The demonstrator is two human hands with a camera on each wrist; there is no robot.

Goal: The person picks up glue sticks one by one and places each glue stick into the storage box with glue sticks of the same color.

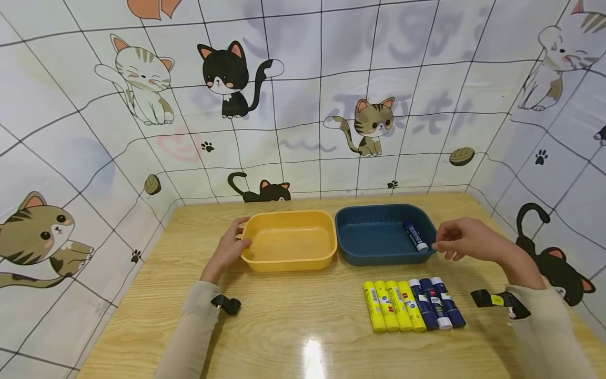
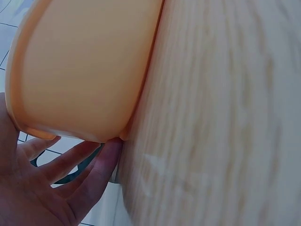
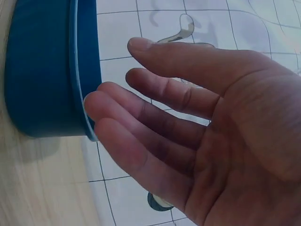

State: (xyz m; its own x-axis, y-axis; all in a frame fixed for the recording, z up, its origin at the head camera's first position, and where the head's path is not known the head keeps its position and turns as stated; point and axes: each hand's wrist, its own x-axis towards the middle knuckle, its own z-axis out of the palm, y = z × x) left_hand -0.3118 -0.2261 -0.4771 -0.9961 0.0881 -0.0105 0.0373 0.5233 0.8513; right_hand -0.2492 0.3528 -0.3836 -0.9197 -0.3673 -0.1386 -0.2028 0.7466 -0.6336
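A yellow bin (image 1: pixel 289 266) stands on the table, and my left hand (image 1: pixel 230 247) touches its left end with spread, fairly straight fingers. In the left wrist view the fingertips (image 2: pixel 110 148) lie against the outside of the yellow bin (image 2: pixel 84 70). Right of it is a dark blue bin (image 1: pixel 379 258) with one navy glue stick (image 1: pixel 416 237) inside. My right hand (image 1: pixel 466 239) is beside the blue bin's right end, fingers loosely bent, holding nothing. In the right wrist view the fingertips are close to the rim of the blue bin (image 3: pixel 42 70); contact is unclear.
In front of the blue bin lies a row of several yellow glue sticks (image 1: pixel 394 306) and three navy ones (image 1: pixel 436 304). Cloth walls with printed cats (image 1: pixel 374 126) border the wooden table (image 1: pixel 284 321) at the back and sides.
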